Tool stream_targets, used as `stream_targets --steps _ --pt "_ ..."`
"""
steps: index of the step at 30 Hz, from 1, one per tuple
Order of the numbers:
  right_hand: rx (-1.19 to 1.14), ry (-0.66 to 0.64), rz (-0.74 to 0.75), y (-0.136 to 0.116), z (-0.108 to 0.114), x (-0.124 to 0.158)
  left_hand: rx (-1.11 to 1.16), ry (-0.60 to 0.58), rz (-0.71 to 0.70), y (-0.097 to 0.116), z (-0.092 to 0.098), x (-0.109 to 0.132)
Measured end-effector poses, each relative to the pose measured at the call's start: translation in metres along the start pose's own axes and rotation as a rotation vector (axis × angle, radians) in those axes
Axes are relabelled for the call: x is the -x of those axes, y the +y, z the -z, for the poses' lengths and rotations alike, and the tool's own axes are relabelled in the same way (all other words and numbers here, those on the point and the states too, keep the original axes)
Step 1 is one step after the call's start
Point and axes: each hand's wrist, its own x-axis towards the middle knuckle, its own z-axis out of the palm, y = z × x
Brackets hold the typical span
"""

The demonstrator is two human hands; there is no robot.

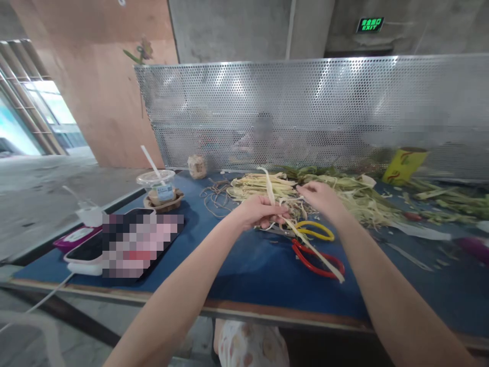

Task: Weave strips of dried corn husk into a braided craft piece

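Note:
My left hand pinches a long, pale plant strip. One end of the strip curls up above my fingers; the other slants down to the right over the scissor handles. Higher and to the right, my right hand has its fingertips drawn together near the cut stalks; whatever lies between them is too small to make out. Under the strip are a yellow handle and a red handle of scissors, their grey blades partly hidden by my left hand. Behind my hands lies a bundle of pale yellow-green stalks.
Green leaves and husks spread rightward, near a yellow roll and a knife-like tool. A lidded drink cup and a phone are on the left. A perforated metal screen borders the blue table.

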Motion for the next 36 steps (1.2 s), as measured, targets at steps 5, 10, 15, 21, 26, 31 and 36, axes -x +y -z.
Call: stream_targets --steps 5,10,15,21,26,31,36 --pt "0.016 -0.472 -0.066 -0.010 0.003 0.018 0.057 -0.004 0.041 -0.003 0.006 -0.003" --pt "-0.248 -0.668 -0.179 -0.002 -0.015 0.019 0.070 0.040 0.045 -0.002 0.009 -0.004" --pt "-0.455 -0.478 -0.155 0.006 -0.029 0.010 0.090 0.021 0.024 -0.006 0.009 -0.008" --pt "-0.599 -0.380 -0.172 -0.001 -0.041 0.013 0.135 0.124 -0.021 -0.006 0.012 -0.007" --pt "-0.657 -0.291 -0.085 -0.003 -0.044 0.014 0.155 0.133 -0.003 -0.009 0.017 -0.009" --pt "-0.626 -0.192 0.070 0.000 -0.050 0.014 0.162 0.108 0.047 -0.011 0.018 -0.011" --pt "-0.199 -0.098 0.443 -0.006 -0.046 0.023 0.131 0.052 0.115 -0.009 0.016 -0.009"
